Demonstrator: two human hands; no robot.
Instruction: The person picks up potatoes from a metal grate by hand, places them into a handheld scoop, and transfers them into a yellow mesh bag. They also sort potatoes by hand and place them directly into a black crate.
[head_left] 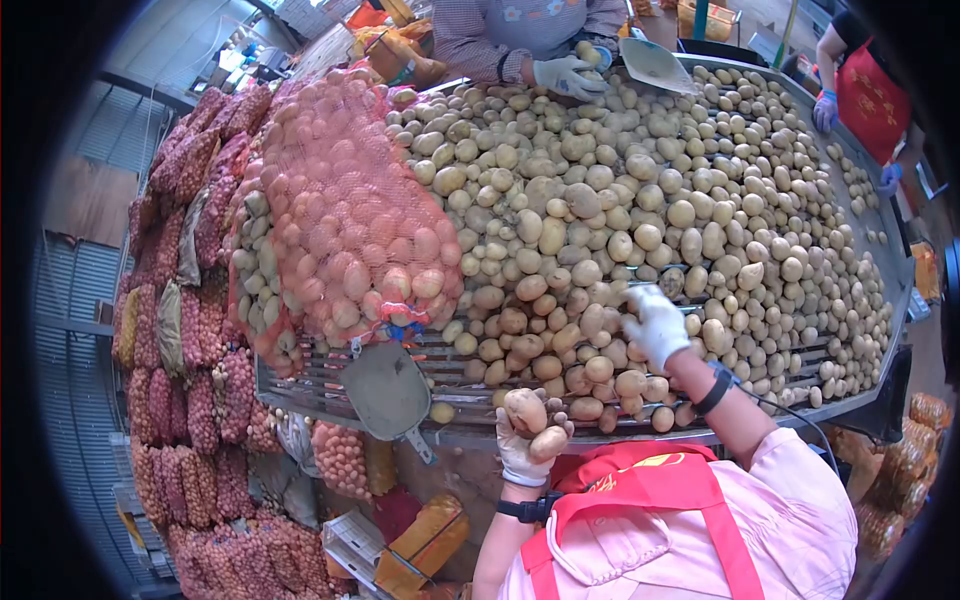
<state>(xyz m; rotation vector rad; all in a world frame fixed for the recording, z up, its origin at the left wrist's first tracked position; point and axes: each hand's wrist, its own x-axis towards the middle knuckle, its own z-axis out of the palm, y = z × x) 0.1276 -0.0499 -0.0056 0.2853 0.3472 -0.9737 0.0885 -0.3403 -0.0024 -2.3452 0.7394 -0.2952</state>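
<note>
My left hand (pixel 528 452), in a white glove, is held palm up at the near edge of the sorting table and is closed around potatoes (pixel 526 410). At least two show in it, side by side. My right hand (pixel 656 326), also gloved, is over the heap of loose potatoes (pixel 580 200) on the slatted table. Its fingers are apart and somewhat blurred, and no potato shows in its grasp. Just left of my left hand, a metal scoop (pixel 385 392) lies at the table edge.
A full red mesh sack of potatoes (pixel 350 210) lies on the table's left part. Stacked mesh sacks (pixel 200 400) stand beyond. Across the table, a co-worker's gloved hand (pixel 570 77) is near another scoop (pixel 657 66). Another person in a red apron (pixel 872 100) stands far right.
</note>
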